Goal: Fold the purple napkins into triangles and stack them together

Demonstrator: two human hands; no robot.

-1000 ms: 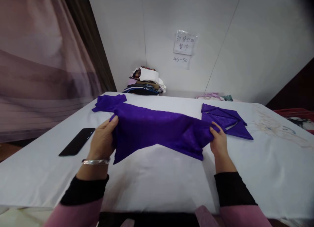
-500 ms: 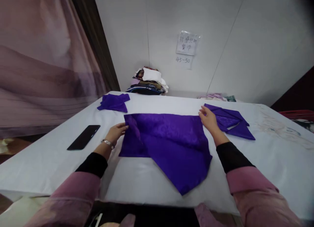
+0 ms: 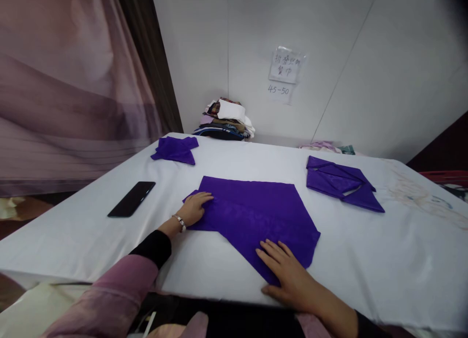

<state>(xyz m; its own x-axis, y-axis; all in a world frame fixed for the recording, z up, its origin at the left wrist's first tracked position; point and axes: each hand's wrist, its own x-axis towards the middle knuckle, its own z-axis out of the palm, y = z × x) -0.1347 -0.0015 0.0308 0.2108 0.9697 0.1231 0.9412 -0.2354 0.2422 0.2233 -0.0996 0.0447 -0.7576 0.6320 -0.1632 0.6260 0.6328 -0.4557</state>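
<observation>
Right grip [image 3: 287,274], spread flat, covers part of the near edge of the purple cloth [image 3: 252,211]
Left grip [image 3: 194,209] on the cloth's left end, thumb hidden, pinch impossible to tell; phone [image 3: 132,199] left of it; white worktop [image 3: 252,160] gives room beyond both

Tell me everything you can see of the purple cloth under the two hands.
The purple cloth is deep purple, with a slight sheen, and looks like woven fabric. It lies mostly flat on the white tablecloth in an irregular, angular outline: a nearly straight far edge, a narrower left end and a broad part slanting toward the person at right. The left hand rests on its left end; the right hand has its fingers spread over the near part. How many layers it has, I cannot tell.
</observation>
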